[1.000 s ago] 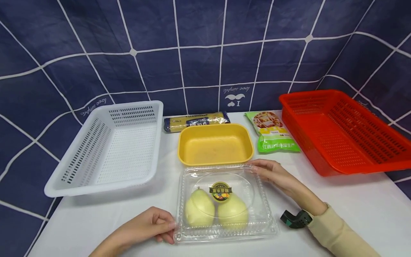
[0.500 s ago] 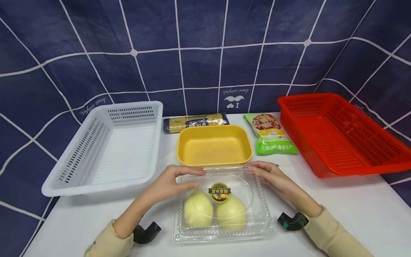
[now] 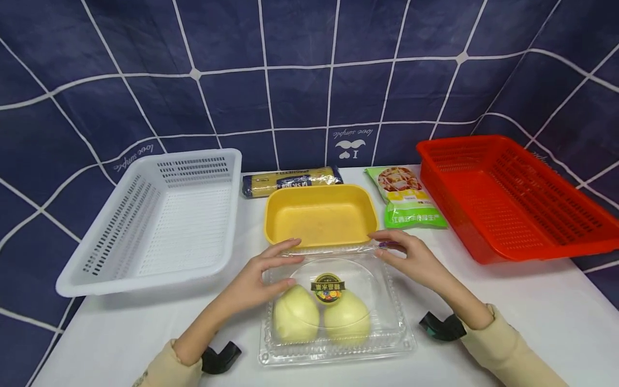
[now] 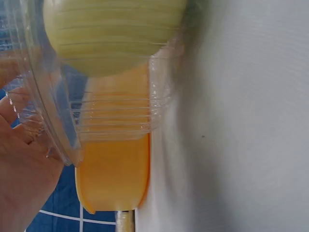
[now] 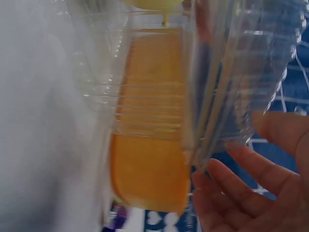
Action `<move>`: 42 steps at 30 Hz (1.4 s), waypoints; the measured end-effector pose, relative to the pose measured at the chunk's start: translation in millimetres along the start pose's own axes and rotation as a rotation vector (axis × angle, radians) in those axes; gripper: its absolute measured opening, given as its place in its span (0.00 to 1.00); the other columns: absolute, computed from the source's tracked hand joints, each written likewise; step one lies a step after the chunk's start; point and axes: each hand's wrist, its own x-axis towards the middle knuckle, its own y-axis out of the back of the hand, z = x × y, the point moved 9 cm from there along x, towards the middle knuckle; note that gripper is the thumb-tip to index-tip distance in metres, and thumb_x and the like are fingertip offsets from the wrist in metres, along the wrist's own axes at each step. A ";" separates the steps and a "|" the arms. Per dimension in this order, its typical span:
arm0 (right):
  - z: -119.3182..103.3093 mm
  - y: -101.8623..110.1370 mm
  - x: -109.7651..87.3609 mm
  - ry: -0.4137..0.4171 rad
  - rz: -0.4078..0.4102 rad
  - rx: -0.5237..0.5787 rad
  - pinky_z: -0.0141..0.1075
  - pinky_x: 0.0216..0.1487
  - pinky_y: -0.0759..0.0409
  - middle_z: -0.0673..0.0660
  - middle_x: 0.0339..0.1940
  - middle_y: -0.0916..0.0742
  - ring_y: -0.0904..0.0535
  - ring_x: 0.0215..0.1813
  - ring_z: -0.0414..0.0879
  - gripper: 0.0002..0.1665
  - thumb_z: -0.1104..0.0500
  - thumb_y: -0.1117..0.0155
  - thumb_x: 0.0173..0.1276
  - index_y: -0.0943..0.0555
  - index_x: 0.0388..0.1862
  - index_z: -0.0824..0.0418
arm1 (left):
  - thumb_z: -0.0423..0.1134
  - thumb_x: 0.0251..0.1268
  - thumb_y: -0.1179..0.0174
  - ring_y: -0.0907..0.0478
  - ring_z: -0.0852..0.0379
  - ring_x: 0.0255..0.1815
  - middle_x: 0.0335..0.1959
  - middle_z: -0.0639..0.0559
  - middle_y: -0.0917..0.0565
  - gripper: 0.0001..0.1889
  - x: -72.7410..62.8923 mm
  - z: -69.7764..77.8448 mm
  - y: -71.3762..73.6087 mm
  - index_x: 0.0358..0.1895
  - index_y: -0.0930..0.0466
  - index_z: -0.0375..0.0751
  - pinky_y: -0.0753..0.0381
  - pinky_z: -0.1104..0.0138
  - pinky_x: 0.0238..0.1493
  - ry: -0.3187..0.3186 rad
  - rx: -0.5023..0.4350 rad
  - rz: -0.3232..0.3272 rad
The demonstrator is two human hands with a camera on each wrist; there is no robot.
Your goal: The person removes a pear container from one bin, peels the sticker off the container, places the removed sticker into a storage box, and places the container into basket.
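A clear plastic fruit box (image 3: 338, 333) with a round gold-and-black sticker (image 3: 328, 288) lies on the white table, lid closed over two pale yellow-green pears (image 3: 296, 314), (image 3: 346, 318). My left hand (image 3: 256, 279) reaches over its far left corner, fingers extended and thumb on the lid's side. At the far right corner my right hand (image 3: 411, 258) has its thumb near the lid and its fingers lightly bent. The right wrist view shows the fingertips (image 5: 212, 169) right at the box's rim. Through the clear plastic, in the left wrist view, parts of the left fingers (image 4: 19, 101) show.
Behind the box sits a yellow tray (image 3: 321, 244). Beyond it lie a spaghetti pack (image 3: 290, 181) and a green food packet (image 3: 406, 196). A white basket (image 3: 145, 285) stands at left, a red basket (image 3: 512, 252) at right. A blue checked cloth (image 3: 300, 80) hangs behind the table.
My left hand has moved from the box's near left corner up to its far left corner, its fingers now spread. My right hand has lifted slightly and loosened at the far right corner.
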 end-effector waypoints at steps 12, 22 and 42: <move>-47.3 -30.2 -2.9 0.421 -0.096 -0.003 0.37 0.65 0.40 0.56 0.48 0.17 0.29 0.60 0.54 0.15 0.70 0.29 0.52 0.15 0.41 0.61 | 0.31 0.56 0.35 0.38 0.49 0.66 0.65 0.49 0.32 0.21 -0.2 -1.9 0.0 0.55 0.21 0.39 0.42 0.51 0.63 0.001 -0.019 -0.005; -40.4 -38.8 -5.8 0.371 -0.087 0.002 0.56 0.68 0.59 0.50 0.53 0.18 0.35 0.66 0.53 0.17 0.71 0.37 0.61 0.16 0.48 0.61 | 0.38 0.60 0.36 0.38 0.53 0.64 0.59 0.52 0.27 0.17 24.3 32.3 -15.9 0.53 0.19 0.40 0.38 0.55 0.62 -0.145 0.221 -0.183; -16.6 -30.6 -9.7 0.181 0.121 0.201 0.32 0.65 0.43 0.58 0.61 0.23 0.38 0.67 0.49 0.15 0.71 0.44 0.67 0.19 0.51 0.67 | 0.34 0.55 0.32 0.29 0.66 0.33 0.32 0.63 0.24 0.08 54.5 37.5 -64.7 0.39 0.13 0.41 0.27 0.73 0.36 -0.092 0.110 -0.375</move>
